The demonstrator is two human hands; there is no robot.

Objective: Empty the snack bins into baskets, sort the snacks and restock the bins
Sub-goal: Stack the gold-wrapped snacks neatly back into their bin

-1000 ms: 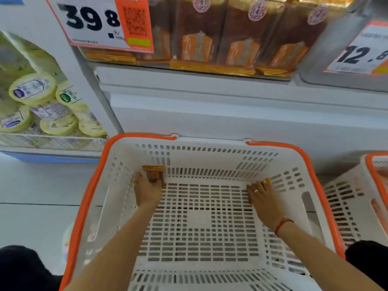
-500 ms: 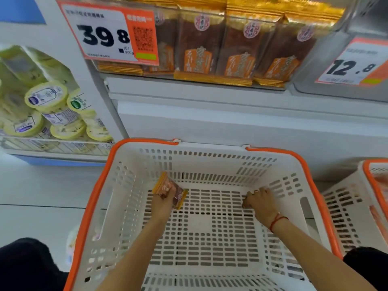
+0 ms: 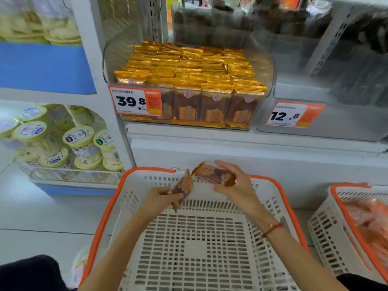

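A white basket with an orange rim [image 3: 107, 208] stands on the floor in front of me, nothing lying on its slotted bottom. My left hand [image 3: 160, 199] pinches a brown and orange snack packet [image 3: 183, 189] above the basket's far side. My right hand [image 3: 235, 185] grips a second packet of the same kind [image 3: 212, 174], held a little higher and level. Above, on the shelf, a clear snack bin [image 3: 268, 66] is packed with rows of the same gold-edged packets [image 3: 189, 68].
A second orange-rimmed basket [image 3: 323, 223] with orange-pink packets stands at the right. Price tags 39.8 [image 3: 130, 101] and 12.8 [image 3: 285, 115] hang on the bins. A clear bin of yellow-lidded cups [image 3: 81, 141] sits low at the left. My dark-clothed knees are at both lower corners.
Both hands have risen from the basket's bottom to its far rim, each with a packet it picked up there. The view has tilted up, showing the full bin.
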